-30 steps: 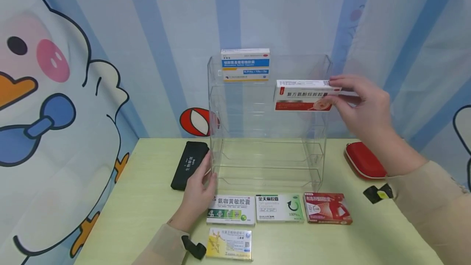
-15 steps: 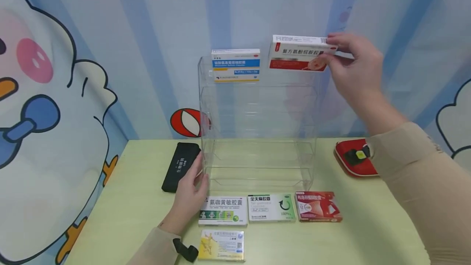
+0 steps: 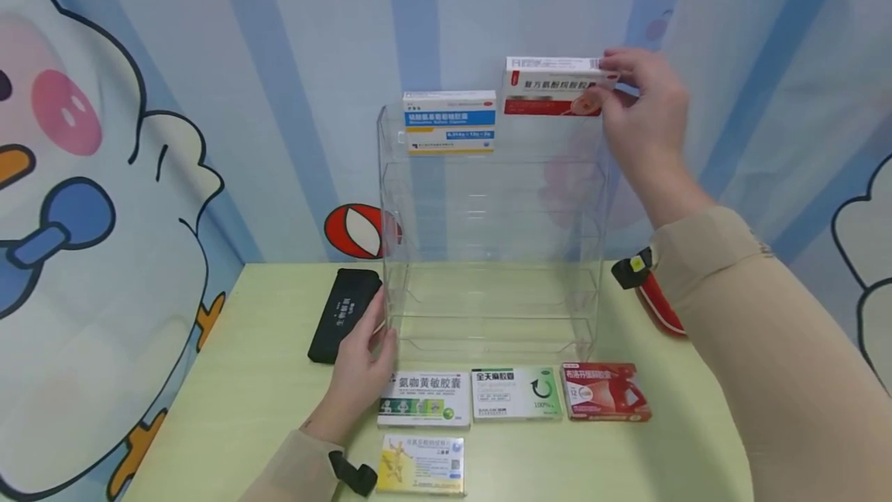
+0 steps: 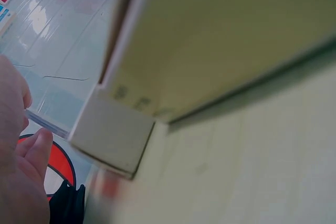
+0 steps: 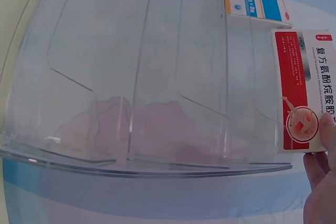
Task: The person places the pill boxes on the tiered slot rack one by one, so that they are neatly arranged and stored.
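Observation:
My right hand (image 3: 648,107) pinches a white-and-red medicine box (image 3: 550,87) by its right end, thumb in front and fingers at the back. The box is upright at the top right of a clear acrylic display rack (image 3: 491,238), just above its top tier. A blue-and-white medicine box (image 3: 450,122) stands in that tier on the left. My left hand (image 3: 365,351) grips the rack's lower left side edge; in the left wrist view, thumb and fingers (image 4: 38,150) lie at the clear edge. In the right wrist view the held box (image 5: 302,90) overlaps the rack's top edge.
Before the rack lie a green-and-white box (image 3: 425,399), a white-and-green box (image 3: 516,393), a red box (image 3: 606,392) and a yellow-and-white box (image 3: 421,465). A black case (image 3: 343,316) lies left; a red case (image 3: 662,308) is partly behind my right sleeve.
My right hand has raised the white-and-red box from in front of the rack's upper tiers to above its top, then moved it slightly left. The left hand has kept its grip on the rack.

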Available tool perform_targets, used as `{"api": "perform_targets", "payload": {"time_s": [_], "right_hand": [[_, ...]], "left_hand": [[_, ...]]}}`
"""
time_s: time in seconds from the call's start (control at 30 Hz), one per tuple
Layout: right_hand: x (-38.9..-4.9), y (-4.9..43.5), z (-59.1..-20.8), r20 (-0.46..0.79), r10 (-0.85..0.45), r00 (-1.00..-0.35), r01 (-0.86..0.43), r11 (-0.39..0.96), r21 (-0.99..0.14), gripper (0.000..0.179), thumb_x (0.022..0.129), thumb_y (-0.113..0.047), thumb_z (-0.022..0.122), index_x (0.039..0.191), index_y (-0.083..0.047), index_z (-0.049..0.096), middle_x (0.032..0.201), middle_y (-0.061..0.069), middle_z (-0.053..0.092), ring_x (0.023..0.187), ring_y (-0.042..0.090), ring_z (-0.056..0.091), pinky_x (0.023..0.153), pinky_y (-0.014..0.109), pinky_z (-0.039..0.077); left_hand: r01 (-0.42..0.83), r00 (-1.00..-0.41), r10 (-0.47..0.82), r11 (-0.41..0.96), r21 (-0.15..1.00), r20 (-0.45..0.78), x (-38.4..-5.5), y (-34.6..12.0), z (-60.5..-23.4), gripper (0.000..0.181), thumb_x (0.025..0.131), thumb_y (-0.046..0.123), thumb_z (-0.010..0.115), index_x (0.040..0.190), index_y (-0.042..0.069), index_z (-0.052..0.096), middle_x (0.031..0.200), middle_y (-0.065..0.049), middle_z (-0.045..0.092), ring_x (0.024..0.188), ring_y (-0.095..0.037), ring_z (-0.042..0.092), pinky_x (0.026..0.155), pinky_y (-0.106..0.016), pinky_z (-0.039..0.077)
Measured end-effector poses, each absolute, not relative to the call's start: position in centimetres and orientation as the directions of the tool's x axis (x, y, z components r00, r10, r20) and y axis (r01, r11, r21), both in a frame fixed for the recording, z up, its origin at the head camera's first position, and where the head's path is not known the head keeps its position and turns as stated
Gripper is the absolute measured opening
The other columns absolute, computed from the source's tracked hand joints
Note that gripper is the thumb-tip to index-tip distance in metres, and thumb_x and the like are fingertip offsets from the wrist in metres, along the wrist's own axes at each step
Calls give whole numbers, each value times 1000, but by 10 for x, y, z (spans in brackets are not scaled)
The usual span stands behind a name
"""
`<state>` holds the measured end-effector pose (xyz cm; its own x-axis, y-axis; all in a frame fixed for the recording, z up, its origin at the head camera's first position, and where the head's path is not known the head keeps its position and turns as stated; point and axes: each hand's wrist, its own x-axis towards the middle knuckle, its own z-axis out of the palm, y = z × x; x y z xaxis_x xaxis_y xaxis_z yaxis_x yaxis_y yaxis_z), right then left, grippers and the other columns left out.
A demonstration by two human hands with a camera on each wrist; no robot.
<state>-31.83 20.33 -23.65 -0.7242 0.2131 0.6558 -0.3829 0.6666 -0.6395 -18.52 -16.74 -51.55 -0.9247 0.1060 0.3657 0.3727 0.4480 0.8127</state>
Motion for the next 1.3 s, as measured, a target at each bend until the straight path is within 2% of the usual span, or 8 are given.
{"api": "perform_targets", "payload": {"time_s": [0.23, 0.53, 0.77, 1.0, 1.3], "right_hand": [[-321, 203, -244, 584, 222, -781, -291, 698, -654, 38, 108, -13, 70, 146, -12, 68, 159, -5, 62, 143, 12, 65, 118, 27, 57], [-322, 206, -254, 571, 160, -805, -291, 733, -615, 40, 107, -16, 71, 147, -12, 68, 159, -3, 63, 142, 17, 67, 120, 33, 57], [-321, 211, -262, 606, 107, -789, -329, 759, -562, 37, 106, -13, 74, 143, -9, 71, 155, 2, 66, 136, 21, 71, 119, 37, 60], [-321, 214, -264, 648, 52, -760, -385, 768, -513, 34, 104, -9, 75, 137, -3, 72, 150, 10, 69, 135, 30, 71, 119, 45, 59], [-321, 216, -267, 664, 21, -748, -412, 770, -488, 33, 104, -10, 75, 136, -1, 71, 145, 16, 71, 133, 34, 70, 119, 47, 59]], "left_hand": [[390, -917, 108, 452, 802, 385, -184, -167, -518, 75, 110, 4, 59, 176, 22, 29, 177, -6, 43, 160, -27, 48, 121, -38, 52], [388, -918, 109, 445, 807, 381, -184, -167, -519, 75, 110, 4, 59, 176, 23, 29, 179, -4, 40, 161, -26, 46, 122, -38, 51], [387, -919, 111, 451, 805, 380, -184, -166, -519, 76, 110, 5, 59, 176, 25, 28, 179, -3, 40, 161, -27, 47, 122, -38, 51], [383, -920, 112, 453, 805, 375, -186, -166, -519, 76, 110, 6, 59, 176, 26, 27, 179, -2, 39, 162, -26, 46, 123, -39, 51], [386, -920, 113, 442, 810, 376, -186, -166, -519, 76, 110, 4, 59, 176, 25, 28, 179, -2, 39, 162, -26, 46, 123, -38, 51]]}}
